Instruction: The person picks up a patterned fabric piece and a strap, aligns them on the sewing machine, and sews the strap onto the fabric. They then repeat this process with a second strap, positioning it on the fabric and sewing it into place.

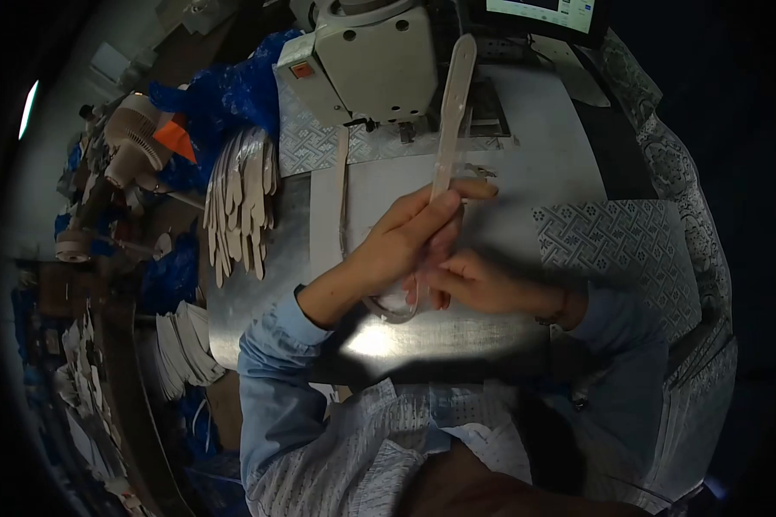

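Observation:
A long pale strap [455, 108] with a rounded, holed end points up from my left hand [405, 233], whose thumb and fingers are closed on it. Just below and to the right, my right hand [474, 280] has its fingers curled close under the left one; what they hold, if anything, is hidden. A thin strip [343, 189] runs down the white work surface and curves round below my hands. Behind the strap stands the head of a sewing machine [375, 69].
Many pale straps [243, 202] hang in a bunch at the left table edge. Blue plastic [224, 95] lies behind them, near a beige fan [138, 133]. A patterned sheet [616, 254] lies at the right. A monitor [547, 13] stands at the back.

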Demonstrator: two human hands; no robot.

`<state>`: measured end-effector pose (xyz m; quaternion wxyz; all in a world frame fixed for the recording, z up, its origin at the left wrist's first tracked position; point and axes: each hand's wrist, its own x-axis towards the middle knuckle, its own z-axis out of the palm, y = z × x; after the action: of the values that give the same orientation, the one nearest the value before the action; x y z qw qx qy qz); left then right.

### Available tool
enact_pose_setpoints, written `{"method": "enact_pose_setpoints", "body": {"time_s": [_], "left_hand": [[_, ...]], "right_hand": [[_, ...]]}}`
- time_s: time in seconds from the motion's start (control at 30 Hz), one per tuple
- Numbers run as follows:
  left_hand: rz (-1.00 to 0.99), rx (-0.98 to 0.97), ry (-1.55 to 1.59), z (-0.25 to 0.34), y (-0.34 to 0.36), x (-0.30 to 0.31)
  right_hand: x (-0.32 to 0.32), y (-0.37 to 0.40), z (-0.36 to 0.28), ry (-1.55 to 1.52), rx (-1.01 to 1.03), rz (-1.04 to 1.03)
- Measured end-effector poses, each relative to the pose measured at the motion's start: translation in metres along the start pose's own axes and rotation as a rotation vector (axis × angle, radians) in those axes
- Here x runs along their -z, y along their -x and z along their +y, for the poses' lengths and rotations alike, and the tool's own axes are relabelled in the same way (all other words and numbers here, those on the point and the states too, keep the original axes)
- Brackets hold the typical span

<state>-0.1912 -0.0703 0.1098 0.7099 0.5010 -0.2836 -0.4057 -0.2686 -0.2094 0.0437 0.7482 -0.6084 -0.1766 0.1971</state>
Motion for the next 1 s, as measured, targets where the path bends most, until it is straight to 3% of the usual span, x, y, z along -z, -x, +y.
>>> {"method": "enact_pose_setpoints", "body": {"time_s": [0.03, 0.1, 0.17, 0.23, 0.3, 0.47, 0.53, 0.63, 0.67, 0.73, 0.8, 0.87, 0.93, 0.97, 1.0], "left_hand": [[-0.031, 0.024, -0.026, -0.004, 0.006, 0.006], [-0.085, 0.106, 0.055, -0.004, 0.016, 0.019], [-0.133, 0.181, 0.146, -0.001, 0.023, 0.029], [-0.167, 0.228, 0.152, 0.001, 0.025, 0.032], [-0.197, 0.241, 0.146, 0.003, 0.021, 0.026], [-0.184, 0.263, 0.111, -0.006, 0.018, 0.024], [0.026, 0.151, -0.522, -0.009, 0.030, 0.030], [0.096, 0.202, -0.783, -0.023, 0.062, 0.040], [0.093, 0.208, -0.781, -0.020, 0.065, 0.048], [-0.126, 0.357, -0.857, -0.015, 0.073, 0.057], [0.023, 0.101, -0.902, -0.009, 0.063, 0.064], [0.104, 0.124, -0.850, 0.014, 0.039, 0.065], [0.278, -0.367, -1.139, 0.009, 0.006, 0.054], [0.296, -0.369, -1.135, 0.006, -0.009, 0.055], [0.170, -0.576, -1.386, 0.001, -0.023, 0.059]], "right_hand": [[0.005, 0.004, -0.008, -0.003, 0.008, 0.011], [0.025, 0.020, -0.040, 0.726, 0.071, -0.274], [0.050, 0.027, -0.077, 0.664, -0.240, -0.070], [0.074, 0.028, -0.093, 0.519, 0.181, 0.399], [0.090, 0.020, -0.117, 0.501, 0.383, 0.627], [0.083, -0.016, -0.118, 0.562, 0.352, 0.556], [0.102, -0.025, -0.116, 0.590, 0.339, 0.587], [0.126, -0.027, -0.116, 0.643, 0.381, 0.774], [0.126, -0.030, -0.111, 0.621, 0.334, 0.752], [0.126, -0.033, -0.104, 0.595, 0.274, 0.719], [0.127, -0.037, -0.102, 0.590, 0.283, 0.677], [0.127, -0.042, -0.096, 0.580, 0.261, 0.653], [0.127, -0.047, -0.087, 0.575, 0.238, 0.626], [0.126, -0.049, -0.081, 0.547, 0.184, 0.626], [0.125, -0.053, -0.074, 0.522, 0.131, 0.623]]}}
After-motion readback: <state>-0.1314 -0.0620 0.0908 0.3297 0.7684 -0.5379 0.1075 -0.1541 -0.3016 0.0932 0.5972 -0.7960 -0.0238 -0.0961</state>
